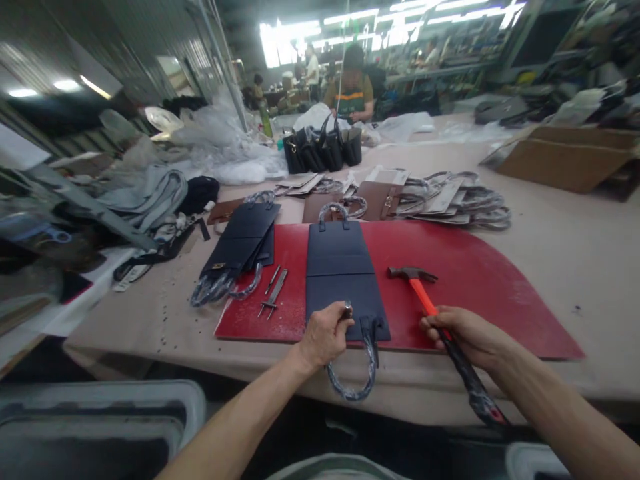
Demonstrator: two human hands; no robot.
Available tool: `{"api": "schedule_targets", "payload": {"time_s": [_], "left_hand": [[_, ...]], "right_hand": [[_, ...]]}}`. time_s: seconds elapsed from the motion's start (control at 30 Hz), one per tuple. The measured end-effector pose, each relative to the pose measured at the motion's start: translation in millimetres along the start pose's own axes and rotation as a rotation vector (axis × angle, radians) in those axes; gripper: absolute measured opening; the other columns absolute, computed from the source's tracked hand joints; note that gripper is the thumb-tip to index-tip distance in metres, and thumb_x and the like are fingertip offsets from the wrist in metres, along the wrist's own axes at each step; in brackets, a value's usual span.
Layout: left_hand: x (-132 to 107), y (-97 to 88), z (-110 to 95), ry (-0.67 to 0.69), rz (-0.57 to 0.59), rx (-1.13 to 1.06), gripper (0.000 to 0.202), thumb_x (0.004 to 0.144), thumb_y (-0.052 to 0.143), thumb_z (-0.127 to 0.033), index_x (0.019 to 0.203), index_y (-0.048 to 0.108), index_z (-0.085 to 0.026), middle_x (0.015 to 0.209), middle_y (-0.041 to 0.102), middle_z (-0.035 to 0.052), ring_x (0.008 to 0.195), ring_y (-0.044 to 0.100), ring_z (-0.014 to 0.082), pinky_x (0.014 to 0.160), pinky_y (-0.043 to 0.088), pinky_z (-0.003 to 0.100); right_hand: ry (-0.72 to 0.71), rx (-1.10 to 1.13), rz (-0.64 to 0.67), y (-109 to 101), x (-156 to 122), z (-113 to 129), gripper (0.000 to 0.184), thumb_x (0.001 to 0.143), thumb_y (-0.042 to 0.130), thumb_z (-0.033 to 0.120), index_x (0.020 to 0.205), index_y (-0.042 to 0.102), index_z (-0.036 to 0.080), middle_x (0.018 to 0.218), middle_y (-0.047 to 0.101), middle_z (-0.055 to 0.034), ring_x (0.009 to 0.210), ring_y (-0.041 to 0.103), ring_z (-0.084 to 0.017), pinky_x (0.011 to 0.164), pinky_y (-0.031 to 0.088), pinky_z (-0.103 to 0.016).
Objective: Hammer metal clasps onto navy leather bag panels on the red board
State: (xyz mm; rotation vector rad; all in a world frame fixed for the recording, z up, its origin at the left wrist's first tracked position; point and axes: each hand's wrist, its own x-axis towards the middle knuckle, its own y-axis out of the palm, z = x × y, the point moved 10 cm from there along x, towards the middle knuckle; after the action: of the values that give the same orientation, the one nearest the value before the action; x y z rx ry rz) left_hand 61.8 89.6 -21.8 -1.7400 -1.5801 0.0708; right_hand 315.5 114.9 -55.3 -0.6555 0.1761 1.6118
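Note:
A dark navy bag panel with plastic-wrapped handles at both ends lies flat on the red board. Over its near end, my left hand is closed around a small metal tool; only its shiny top shows, so its kind is unclear. The near handle hangs past the table edge. To the right, my right hand grips a claw hammer by its orange and black handle, its head over the red board. A thin metal punch and a pronged metal tool lie left of the panel.
More navy panels are stacked at left. Brown and pale panels with wrapped handles lie behind the board. Finished black bags stand farther back, before a seated person. A cardboard box sits at right; a grey bin is lower left.

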Motion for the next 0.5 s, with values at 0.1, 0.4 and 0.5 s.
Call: {"api": "schedule_targets", "payload": {"time_s": [0.1, 0.4, 0.5], "left_hand": [[0.0, 1.6, 0.8, -0.003, 0.005, 0.008, 0.012, 0.089, 0.055, -0.012, 0.098, 0.059, -0.02, 0.088, 0.069, 0.0056, 0.083, 0.069, 0.0205, 0.077, 0.055, 0.03], [2.0, 1.5, -3.5, 0.017, -0.006, 0.014, 0.015, 0.087, 0.056, -0.011, 0.099, 0.06, -0.019, 0.087, 0.07, 0.0063, 0.08, 0.07, 0.0207, 0.074, 0.055, 0.03], [1.5, 3.0, -1.9, 0.02, -0.004, 0.021, 0.016, 0.087, 0.055, -0.01, 0.098, 0.06, -0.019, 0.086, 0.069, 0.006, 0.078, 0.07, 0.0207, 0.071, 0.055, 0.029]], "right_hand": [[0.018, 0.206, 0.061, 17.1, -22.1, 20.0, 0.017, 0.072, 0.058, 0.034, 0.071, 0.047, 0.021, 0.061, 0.043, 0.0031, 0.043, 0.034, -0.008, 0.039, 0.029, -0.021], [-1.04, -0.764, -0.393, 31.5, -146.6, 141.3, 0.031, 0.099, 0.042, 0.043, 0.073, 0.044, 0.026, 0.051, 0.049, 0.0025, 0.038, 0.041, -0.014, 0.043, 0.025, -0.03], [-1.107, -0.94, -0.299, 43.5, -155.8, 144.3, 0.03, 0.1, 0.041, 0.038, 0.072, 0.043, 0.027, 0.05, 0.048, 0.0034, 0.036, 0.039, -0.014, 0.044, 0.02, -0.032]]}}
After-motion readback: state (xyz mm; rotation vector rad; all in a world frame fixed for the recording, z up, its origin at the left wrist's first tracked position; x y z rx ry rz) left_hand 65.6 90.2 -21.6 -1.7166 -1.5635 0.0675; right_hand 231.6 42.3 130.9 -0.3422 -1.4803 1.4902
